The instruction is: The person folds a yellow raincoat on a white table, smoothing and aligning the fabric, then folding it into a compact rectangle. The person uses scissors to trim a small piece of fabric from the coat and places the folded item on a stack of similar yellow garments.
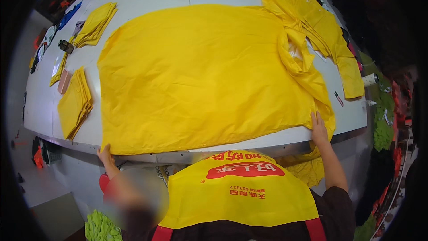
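A large yellow garment point(200, 80) of thin, smooth cloth lies spread across the white table, its body to the left and a collar-like opening point(296, 53) at the right. One sleeve stretches away to the far right. At the near left corner of the garment my left hand point(105, 155) pinches the hem. My right hand point(318, 128) grips the near edge at the right end, by the bunched sleeve cloth that hangs over the table edge. Light creases run over the garment's middle.
Folded yellow cloth stacks point(76, 102) lie at the left, beside a pinkish block point(64, 81) and a dark small box point(66, 46). More yellow garments point(330, 31) are piled at the far right. A red pen-like tool point(339, 99) lies near the right edge. Green cloth point(102, 226) sits below left.
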`<state>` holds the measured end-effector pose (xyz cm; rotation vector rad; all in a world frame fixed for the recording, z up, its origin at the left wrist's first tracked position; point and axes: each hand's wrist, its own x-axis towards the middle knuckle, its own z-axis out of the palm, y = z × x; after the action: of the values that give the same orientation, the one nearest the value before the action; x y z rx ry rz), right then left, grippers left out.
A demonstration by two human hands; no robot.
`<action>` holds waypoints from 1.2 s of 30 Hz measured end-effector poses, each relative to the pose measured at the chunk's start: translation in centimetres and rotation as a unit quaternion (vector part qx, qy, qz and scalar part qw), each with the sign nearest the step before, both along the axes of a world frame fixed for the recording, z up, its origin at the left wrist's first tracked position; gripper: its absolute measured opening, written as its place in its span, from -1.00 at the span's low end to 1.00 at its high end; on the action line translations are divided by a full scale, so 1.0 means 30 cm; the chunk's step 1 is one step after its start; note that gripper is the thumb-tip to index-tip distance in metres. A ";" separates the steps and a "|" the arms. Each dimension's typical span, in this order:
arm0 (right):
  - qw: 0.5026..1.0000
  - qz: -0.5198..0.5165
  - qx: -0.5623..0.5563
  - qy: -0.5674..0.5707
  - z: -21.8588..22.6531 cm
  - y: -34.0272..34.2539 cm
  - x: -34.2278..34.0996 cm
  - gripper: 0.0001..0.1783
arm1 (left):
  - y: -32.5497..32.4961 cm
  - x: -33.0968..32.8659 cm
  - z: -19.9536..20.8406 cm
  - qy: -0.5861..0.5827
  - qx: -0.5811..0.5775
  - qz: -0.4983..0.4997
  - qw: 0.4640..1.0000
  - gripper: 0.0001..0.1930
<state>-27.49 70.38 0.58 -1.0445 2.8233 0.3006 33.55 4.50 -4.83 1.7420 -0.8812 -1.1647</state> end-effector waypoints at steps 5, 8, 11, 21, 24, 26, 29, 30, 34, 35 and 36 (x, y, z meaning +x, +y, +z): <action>0.995 -0.008 0.058 -0.080 0.011 0.030 0.040 -0.30 | 0.016 0.179 -0.115 -0.030 -0.074 0.083 0.993 -0.32; 0.938 -0.115 0.238 -0.226 0.227 -0.184 0.040 -0.26 | 0.047 0.077 -0.028 -0.250 -0.038 0.122 0.960 -0.39; 0.982 -0.086 -0.104 -0.135 0.225 -0.299 0.008 -0.25 | 0.070 -0.018 0.031 -0.559 -0.187 -0.049 0.806 -0.41; 0.885 -0.314 -0.335 -0.070 -0.018 -0.436 -0.652 -0.43 | 0.376 -0.501 0.011 -0.535 -0.224 -0.397 0.711 -0.31; 0.880 -0.314 -0.163 0.317 0.100 -0.194 -0.863 -0.51 | 0.438 -0.456 0.010 -0.532 -0.203 -0.388 0.725 -0.30; 0.872 -0.351 -0.163 0.298 0.241 -0.334 -0.807 -0.48 | 0.452 -0.454 0.017 -0.514 -0.225 -0.352 0.749 -0.39; 0.925 -0.039 -0.232 0.299 0.067 -0.380 -0.899 -0.44 | 0.336 -0.536 0.036 -0.421 -0.269 -0.298 0.813 -0.59; 0.934 0.002 -0.253 0.252 -0.007 -0.467 -0.883 -0.44 | 0.265 -0.594 0.066 -0.413 -0.296 -0.281 0.814 -0.62; 0.957 0.080 -0.276 0.032 -0.111 -0.924 -0.692 -0.51 | -0.141 -0.780 0.146 -0.389 -0.379 -0.224 0.809 -0.70; 0.958 0.106 -0.266 0.026 -0.109 -1.020 -0.696 -0.53 | -0.265 -0.842 0.180 -0.385 -0.409 -0.215 0.799 -0.73; 0.952 0.119 -0.282 0.011 -0.101 -1.120 -0.704 -0.55 | -0.381 -0.889 0.207 -0.407 -0.418 -0.231 0.779 -0.74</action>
<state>-48.61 36.78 -2.44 -1.4871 2.8643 -0.5152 6.88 -6.92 1.37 1.2166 -2.0546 -0.0741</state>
